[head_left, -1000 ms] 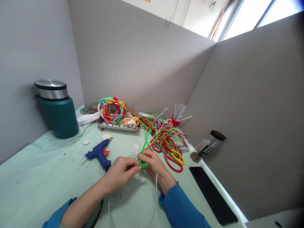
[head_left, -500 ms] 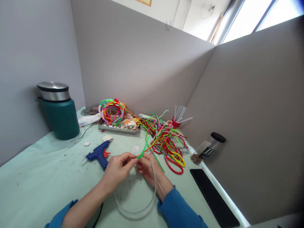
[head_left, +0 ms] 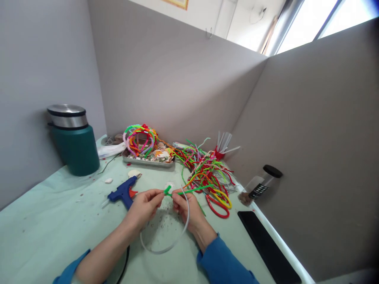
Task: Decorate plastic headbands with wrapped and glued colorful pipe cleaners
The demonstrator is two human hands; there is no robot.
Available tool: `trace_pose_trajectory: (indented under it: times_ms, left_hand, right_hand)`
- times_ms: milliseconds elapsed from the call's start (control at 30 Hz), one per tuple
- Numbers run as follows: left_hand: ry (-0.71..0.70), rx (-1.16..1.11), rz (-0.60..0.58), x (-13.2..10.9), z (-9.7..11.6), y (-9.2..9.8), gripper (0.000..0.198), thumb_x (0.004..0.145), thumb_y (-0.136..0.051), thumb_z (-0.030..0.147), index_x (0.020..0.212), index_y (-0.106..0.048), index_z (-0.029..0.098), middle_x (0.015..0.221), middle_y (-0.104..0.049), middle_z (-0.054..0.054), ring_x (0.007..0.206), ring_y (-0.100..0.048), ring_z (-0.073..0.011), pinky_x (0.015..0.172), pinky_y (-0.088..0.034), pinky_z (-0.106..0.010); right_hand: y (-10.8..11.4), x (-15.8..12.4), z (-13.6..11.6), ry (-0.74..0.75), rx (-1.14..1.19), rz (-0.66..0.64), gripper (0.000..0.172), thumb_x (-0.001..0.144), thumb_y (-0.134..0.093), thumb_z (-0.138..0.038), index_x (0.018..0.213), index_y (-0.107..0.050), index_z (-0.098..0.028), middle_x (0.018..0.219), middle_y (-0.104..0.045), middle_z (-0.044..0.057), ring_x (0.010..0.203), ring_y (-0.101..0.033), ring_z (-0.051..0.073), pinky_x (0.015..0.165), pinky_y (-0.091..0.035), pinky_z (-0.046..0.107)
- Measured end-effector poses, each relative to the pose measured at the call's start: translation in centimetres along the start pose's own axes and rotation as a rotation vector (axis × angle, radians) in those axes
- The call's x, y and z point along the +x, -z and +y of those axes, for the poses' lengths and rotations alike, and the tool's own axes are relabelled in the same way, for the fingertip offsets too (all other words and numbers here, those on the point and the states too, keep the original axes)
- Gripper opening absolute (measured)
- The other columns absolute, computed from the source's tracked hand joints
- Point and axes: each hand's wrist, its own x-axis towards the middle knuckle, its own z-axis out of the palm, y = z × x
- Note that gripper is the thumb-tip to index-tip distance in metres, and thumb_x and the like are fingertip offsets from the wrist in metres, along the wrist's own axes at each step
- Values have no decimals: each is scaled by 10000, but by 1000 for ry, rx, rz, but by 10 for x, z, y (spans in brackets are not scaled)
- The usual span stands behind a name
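Both hands meet over the middle of the table. My left hand (head_left: 145,207) is closed, thumb and finger pinching the short, bent end of a green pipe cleaner (head_left: 195,189). My right hand (head_left: 187,208) pinches the same pipe cleaner farther along, and its long end sticks out to the right. A thin whitish-grey band (head_left: 166,251) hangs in a loop below the hands, its right side rising past my right fingers. Its left side goes behind my left hand, so how it joins the pipe cleaner is hidden. A blue glue gun (head_left: 122,193) lies left of my left hand.
Behind stands a metal tray (head_left: 148,161) with shells and colourful wrapped hoops (head_left: 139,140). A pile of pipe cleaners (head_left: 204,161) and red-and-yellow-handled scissors (head_left: 217,207) lie right of it. A green bottle (head_left: 75,148), a tilted clear jar (head_left: 260,185) and a black strip (head_left: 266,246) flank the work area.
The green pipe cleaner's long end has swung from pointing up to lying out rightward. My hands have drawn slightly apart, and the whitish band's loop has shifted up and left.
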Motion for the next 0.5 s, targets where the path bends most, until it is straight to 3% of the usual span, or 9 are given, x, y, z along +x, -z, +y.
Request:
trace_pose_trajectory:
  times_ms: [267,500]
  left_hand:
    - [-63,120,69,3,-5,1,385,615,-610,519,671,-600,139,456,-375,88,350,-240,-37,370,-162,-194]
    - [-73,382,-39,1,-9,3,304,686,-545,432,552,-583,163,418,-385,69,388,-291,-74,417,-195,-217]
  right_hand:
    - [1,0,2,142,-159,-51,115,652,-720,-264,692,-653,-180,665,-545,-27,496,-405,75,466,-285,219]
    - [3,0,-5,229,-244,-51,57,663,-709,-219,622,-678,-195,790,-535,-3,664,-461,109,606,-349,235]
